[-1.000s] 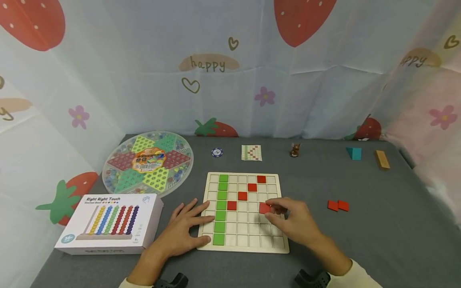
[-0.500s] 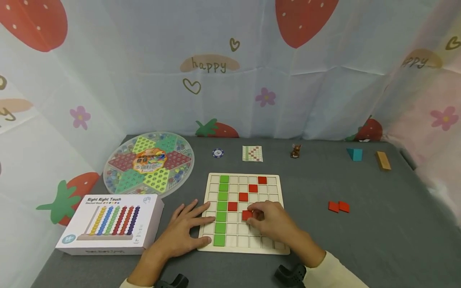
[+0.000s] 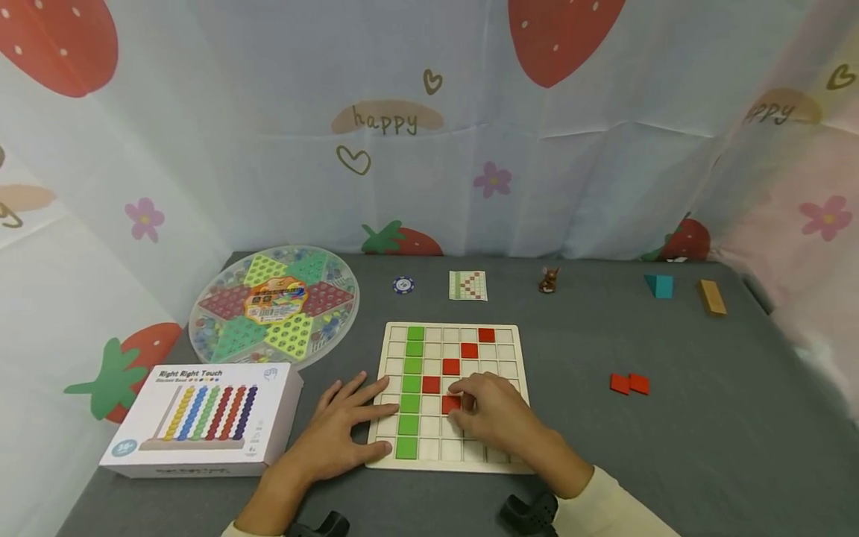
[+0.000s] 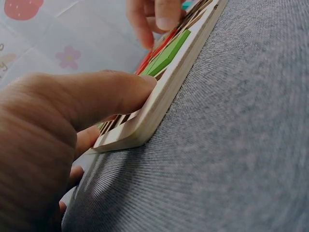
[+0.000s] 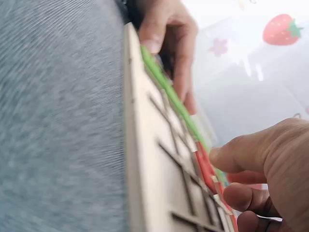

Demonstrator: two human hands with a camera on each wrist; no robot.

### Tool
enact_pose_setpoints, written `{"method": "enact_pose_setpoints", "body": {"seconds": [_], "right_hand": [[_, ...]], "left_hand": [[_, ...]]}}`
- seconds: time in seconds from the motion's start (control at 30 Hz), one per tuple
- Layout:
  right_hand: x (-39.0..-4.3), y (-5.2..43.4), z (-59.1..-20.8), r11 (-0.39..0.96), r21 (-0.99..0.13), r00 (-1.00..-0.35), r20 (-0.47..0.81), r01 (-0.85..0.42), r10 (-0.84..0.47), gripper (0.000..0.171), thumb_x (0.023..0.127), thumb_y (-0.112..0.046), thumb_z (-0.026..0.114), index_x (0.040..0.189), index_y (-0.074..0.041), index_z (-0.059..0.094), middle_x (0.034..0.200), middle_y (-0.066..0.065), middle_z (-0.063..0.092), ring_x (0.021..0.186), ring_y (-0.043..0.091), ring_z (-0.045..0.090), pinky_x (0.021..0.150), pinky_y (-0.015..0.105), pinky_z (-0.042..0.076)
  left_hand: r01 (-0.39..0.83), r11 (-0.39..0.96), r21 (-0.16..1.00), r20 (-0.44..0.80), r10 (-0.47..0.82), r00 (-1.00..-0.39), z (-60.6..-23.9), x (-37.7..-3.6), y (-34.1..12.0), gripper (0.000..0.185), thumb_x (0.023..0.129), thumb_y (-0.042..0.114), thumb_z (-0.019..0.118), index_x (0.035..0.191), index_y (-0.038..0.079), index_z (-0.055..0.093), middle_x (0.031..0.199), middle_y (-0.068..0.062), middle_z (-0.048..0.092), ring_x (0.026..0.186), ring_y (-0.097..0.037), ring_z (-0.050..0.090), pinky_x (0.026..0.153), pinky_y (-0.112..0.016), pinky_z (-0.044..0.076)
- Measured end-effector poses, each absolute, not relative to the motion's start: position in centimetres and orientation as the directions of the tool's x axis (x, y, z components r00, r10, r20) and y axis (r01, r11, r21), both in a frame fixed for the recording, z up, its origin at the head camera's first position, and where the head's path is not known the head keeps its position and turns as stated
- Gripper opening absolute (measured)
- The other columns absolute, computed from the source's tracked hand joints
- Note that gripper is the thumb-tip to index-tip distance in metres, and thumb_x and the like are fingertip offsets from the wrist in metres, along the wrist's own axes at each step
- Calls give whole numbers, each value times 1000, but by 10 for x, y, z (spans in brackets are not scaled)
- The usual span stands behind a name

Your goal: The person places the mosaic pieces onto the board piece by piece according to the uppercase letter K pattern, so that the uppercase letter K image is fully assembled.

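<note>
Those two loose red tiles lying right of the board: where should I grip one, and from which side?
Come from above with the right hand. The loose red tiles lie flat on the cloth and touch each other, so probably pinch the right one across its free near and far edges.

Head view high, facing down over the bench (image 3: 671, 447), both wrist views low, close, skimming the shared wooden grid board (image 3: 499, 462) (image 4: 159, 111) (image 5: 140, 159) edge

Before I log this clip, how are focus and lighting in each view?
Head view: even soft light, sharp on the wooden grid board, edges slightly bowed. Left wrist view: left hand a close blur, grey cloth crisp. Right wrist view: right hand and near board soft, backdrop washed out.
</note>
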State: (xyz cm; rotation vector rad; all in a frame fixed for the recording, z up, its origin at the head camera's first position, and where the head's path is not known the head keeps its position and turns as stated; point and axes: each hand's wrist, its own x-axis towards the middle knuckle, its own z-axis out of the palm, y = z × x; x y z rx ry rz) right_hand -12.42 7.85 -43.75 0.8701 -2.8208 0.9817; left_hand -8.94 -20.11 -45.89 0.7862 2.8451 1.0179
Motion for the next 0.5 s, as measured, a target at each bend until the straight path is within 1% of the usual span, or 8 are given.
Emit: {"method": "enact_pose_setpoints", "body": {"seconds": [0.1,0.23,0.37,0.5], "right_hand": [[-122,80,-430,632,-585,-850,222,-509,-478,23,80,-12,77,103,-8,74,70,-13,50,66,9,47,59,27,43],[-117,87,-414,577,-618,-837,296,-535,-459,25,81,-12,77,106,-8,73,75,-12,52,70,14,51,61,28,44],[-112,98,-397,514,-610,-794,399,-603,-458,30,80,-11,79,109,-9,72,79,-10,54,75,18,52,64,32,46],[-107,116,-381,464,-572,-737,513,-676,-440,34,79,-8,80,112,-10,71,82,-9,55,75,13,50,63,33,46]], "left_hand": [[454,659,599,149,466,-872,-459,-89,-201,51,81,45,74,126,22,68,150,-1,40,141,-34,21,109,-58,5],[458,658,597,153,467,-871,-460,-89,-201,51,81,44,73,126,23,68,150,-1,40,141,-34,21,109,-58,5],[458,657,599,154,467,-871,-459,-89,-201,51,81,44,74,127,23,67,150,-1,39,142,-33,21,109,-58,4],[459,658,598,153,468,-870,-459,-89,-201,51,81,44,74,127,23,67,150,-1,39,142,-33,21,110,-58,4]]}}
